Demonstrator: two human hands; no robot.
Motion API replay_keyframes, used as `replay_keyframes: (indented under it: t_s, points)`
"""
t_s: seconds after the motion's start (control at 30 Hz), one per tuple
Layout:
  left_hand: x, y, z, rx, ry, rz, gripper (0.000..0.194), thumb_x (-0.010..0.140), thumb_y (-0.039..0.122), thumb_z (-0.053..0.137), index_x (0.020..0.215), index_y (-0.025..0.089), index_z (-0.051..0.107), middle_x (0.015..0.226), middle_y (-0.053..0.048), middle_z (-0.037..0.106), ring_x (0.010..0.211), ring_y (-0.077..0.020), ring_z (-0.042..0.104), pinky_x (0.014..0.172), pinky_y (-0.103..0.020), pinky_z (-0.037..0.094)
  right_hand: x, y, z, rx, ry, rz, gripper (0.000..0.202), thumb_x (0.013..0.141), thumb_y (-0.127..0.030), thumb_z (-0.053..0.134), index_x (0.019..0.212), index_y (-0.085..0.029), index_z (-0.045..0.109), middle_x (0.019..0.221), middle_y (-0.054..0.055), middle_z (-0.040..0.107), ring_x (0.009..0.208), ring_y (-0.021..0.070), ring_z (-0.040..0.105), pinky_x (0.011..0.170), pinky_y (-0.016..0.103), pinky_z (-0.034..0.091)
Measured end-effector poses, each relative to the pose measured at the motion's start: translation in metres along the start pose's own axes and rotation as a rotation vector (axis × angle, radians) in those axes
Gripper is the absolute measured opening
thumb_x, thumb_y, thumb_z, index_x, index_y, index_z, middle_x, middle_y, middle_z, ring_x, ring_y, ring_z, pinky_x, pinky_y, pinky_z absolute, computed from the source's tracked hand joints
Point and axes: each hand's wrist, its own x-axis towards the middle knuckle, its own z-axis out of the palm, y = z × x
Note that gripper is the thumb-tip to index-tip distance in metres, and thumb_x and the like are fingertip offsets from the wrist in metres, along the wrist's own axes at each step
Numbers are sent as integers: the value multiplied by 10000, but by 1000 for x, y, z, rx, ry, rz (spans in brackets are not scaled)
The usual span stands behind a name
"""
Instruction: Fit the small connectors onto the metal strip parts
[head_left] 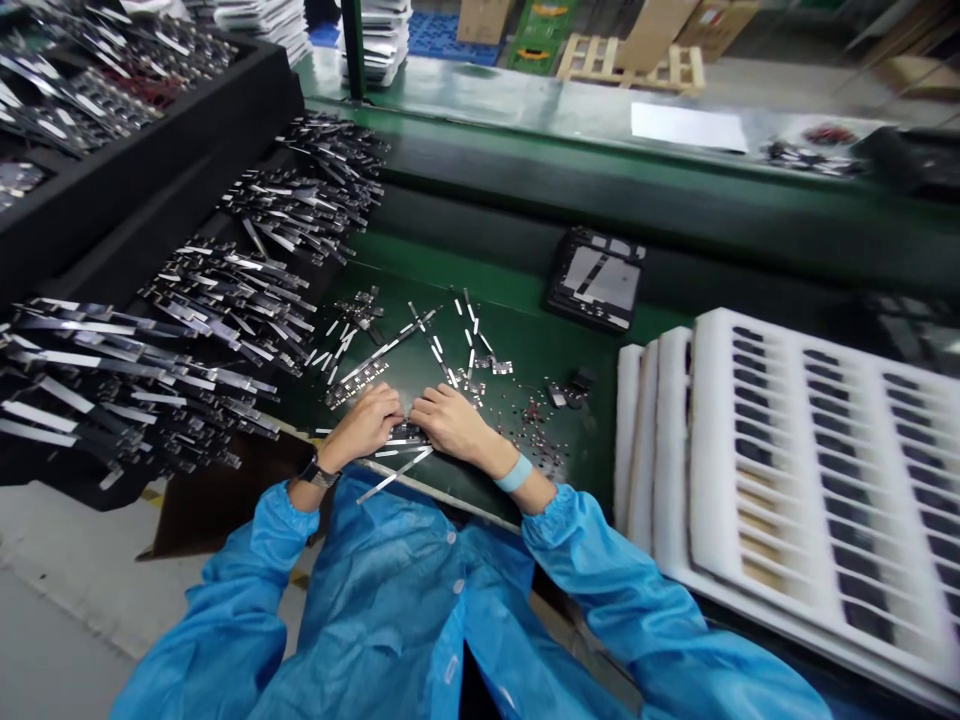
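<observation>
In the head view, the left hand [373,425] and right hand [450,422], fingers curled, nearly meet at a dark part [406,432] by the green table's [517,320] near edge; their grip is hidden. Thin shiny strips [232,300] heap leftward; tiny pieces [534,412] scatter toward slotted white foam trays [712,400].

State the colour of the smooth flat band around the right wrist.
Pale blue; the smooth flat band shows best in the head view.

A green crate [538,38] stands between a cardboard box [482,20] and a wooden pallet [598,57], beyond a white sheet [687,127].
</observation>
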Motion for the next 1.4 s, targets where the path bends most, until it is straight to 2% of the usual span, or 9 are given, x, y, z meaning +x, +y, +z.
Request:
replay_keyframes:
  t_s: [0.23,0.43,0.63,0.83,0.97,1.1,1.23,1.33,1.4]
  points:
    - [-10,-16,-3,-49,81,-14,122,1042,252,643,1024,194,749,994,-75,714,1023,-254,624,971,-435,502,-5,3,0,-53,39,93,215,1092,-151,528,1041,-161,736,885,102,719,819,250,527,772,405,298]
    - [-28,-24,-7,0,148,-86,106,1013,180,661,1024,204,764,993,-65,729,1031,-251,636,988,-443,509,-5,7,4,-66,83,50,216,1105,-140,518,1090,-136,733,895,102,716,821,246,542,768,400,314]
    - [-20,-15,-4,46,185,-97,131,1046,242,633,1078,204,754,1036,-74,727,1055,-258,626,1000,-444,498,1,2,9,-33,128,43,254,1112,-124,482,989,-141,703,931,115,682,838,255,514,765,393,332]
    - [0,-5,-1,168,102,-31,214,1061,189,553,898,193,692,936,-81,682,969,-262,606,919,-437,484,4,1,11,-31,126,38,265,1126,-155,459,1031,-142,706,914,106,678,829,252,523,759,386,362]
    - [-1,12,-21,146,202,-15,226,1082,181,492,919,203,648,939,-80,684,960,-257,609,907,-438,495,-4,6,-6,24,345,142,271,1135,-291,497,1222,-143,706,1016,139,715,960,285,598,845,417,441]
    - [-49,44,-35,34,489,-109,174,1090,215,508,977,234,640,963,-61,707,933,-231,650,896,-428,542,-29,16,-41,108,751,444,286,1124,-327,481,1285,-212,688,1166,155,713,1122,323,638,979,502,492]
    - [-145,64,-4,49,872,-370,64,1050,226,598,1054,250,657,967,-50,695,895,-217,676,848,-401,573,-54,29,-61,182,941,621,265,1109,-352,477,1108,-232,713,1015,119,735,1009,305,677,923,496,537]
    - [-217,45,33,177,1063,-772,117,1042,327,596,1050,220,642,979,-85,666,891,-244,657,827,-419,566,-60,37,-57,234,947,641,260,1099,-365,503,998,-234,704,935,97,738,921,282,678,860,458,541]
    - [-253,16,48,261,1043,-1035,213,1042,391,541,1050,202,639,964,-103,652,869,-264,633,844,-453,555,-60,40,-50,272,924,620,249,1090,-363,526,966,-233,700,909,90,737,893,275,669,837,444,532]
